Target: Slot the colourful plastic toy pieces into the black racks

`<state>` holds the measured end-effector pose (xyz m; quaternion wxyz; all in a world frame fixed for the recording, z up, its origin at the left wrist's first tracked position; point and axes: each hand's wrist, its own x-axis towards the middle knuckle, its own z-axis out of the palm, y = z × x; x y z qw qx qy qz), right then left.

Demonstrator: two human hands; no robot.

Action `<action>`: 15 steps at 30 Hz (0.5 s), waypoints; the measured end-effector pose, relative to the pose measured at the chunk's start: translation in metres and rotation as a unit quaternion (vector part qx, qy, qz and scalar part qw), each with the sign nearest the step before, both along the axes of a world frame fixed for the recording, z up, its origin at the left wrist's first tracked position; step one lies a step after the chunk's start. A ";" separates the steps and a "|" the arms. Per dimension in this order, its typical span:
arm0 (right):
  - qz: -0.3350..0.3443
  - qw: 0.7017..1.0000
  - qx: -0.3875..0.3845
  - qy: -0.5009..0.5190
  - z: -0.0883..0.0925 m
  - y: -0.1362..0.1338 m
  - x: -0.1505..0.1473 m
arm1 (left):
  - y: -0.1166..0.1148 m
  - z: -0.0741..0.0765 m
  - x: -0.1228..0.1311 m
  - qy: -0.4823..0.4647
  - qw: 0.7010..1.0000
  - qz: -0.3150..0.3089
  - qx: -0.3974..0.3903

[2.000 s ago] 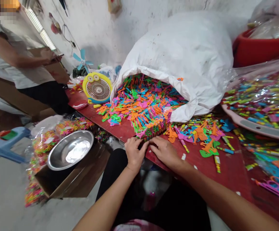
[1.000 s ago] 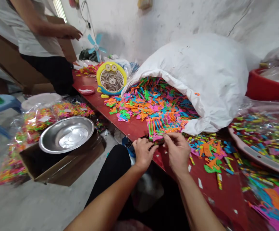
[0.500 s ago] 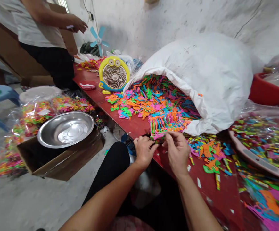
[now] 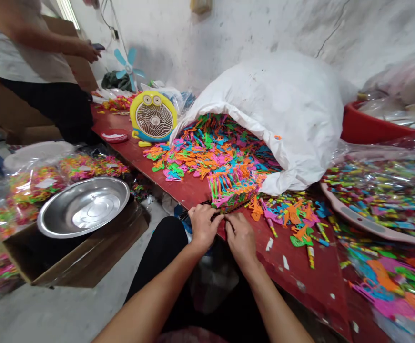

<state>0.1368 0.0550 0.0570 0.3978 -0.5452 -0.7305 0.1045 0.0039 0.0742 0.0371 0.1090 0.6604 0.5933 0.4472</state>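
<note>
At the frame's centre, one neat row of plastic pieces (image 4: pixel 229 189) sits near the red table (image 4: pixel 307 286)'s edge, probably for easy reach; just below, the left hand (image 4: pixel 203 227) and right hand (image 4: pixel 241 238) bend their fingers close together, whether gripping anything I cannot tell; one sack (image 4: pixel 282 105), upper right, lies mouth forward, likely so contents spill nearer; upper left, two fans: one yellow fan (image 4: pixel 154 120), one blue-bladed fan (image 4: pixel 129 70)

2 bare hands (image 4: pixel 204 227), 2 bare forearms (image 4: pixel 155 291), black trousers (image 4: pixel 159 257).
</note>
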 end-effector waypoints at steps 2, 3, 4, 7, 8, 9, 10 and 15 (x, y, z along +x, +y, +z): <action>0.001 0.999 0.028 0.042 -0.004 0.000 0.002 | 0.002 0.000 0.000 -0.004 1.000 -0.004 -0.009; 0.006 0.998 0.035 0.054 -0.006 0.001 0.003 | 0.003 0.000 -0.001 -0.006 1.000 -0.007 -0.012; 0.012 0.998 0.034 0.055 -0.008 0.001 0.004 | 0.004 0.000 -0.001 -0.009 1.000 -0.011 -0.012; 0.010 1.000 0.014 0.012 -0.012 0.001 0.003 | 0.006 -0.002 -0.002 -0.017 1.000 -0.023 -0.005; 0.000 1.000 0.010 -0.014 -0.012 0.000 0.002 | 0.006 -0.002 -0.003 -0.019 0.999 -0.027 0.000; -0.012 0.999 0.008 -0.042 -0.012 -0.001 0.000 | 0.007 -0.003 -0.004 -0.020 0.999 -0.032 0.007; -0.024 0.997 0.008 -0.071 -0.011 -0.002 -0.001 | 0.007 -0.003 -0.005 -0.020 0.999 -0.037 0.015; -0.075 0.977 0.007 -0.202 -0.001 -0.010 -0.011 | 0.008 -0.007 -0.005 -0.035 0.997 -0.039 0.049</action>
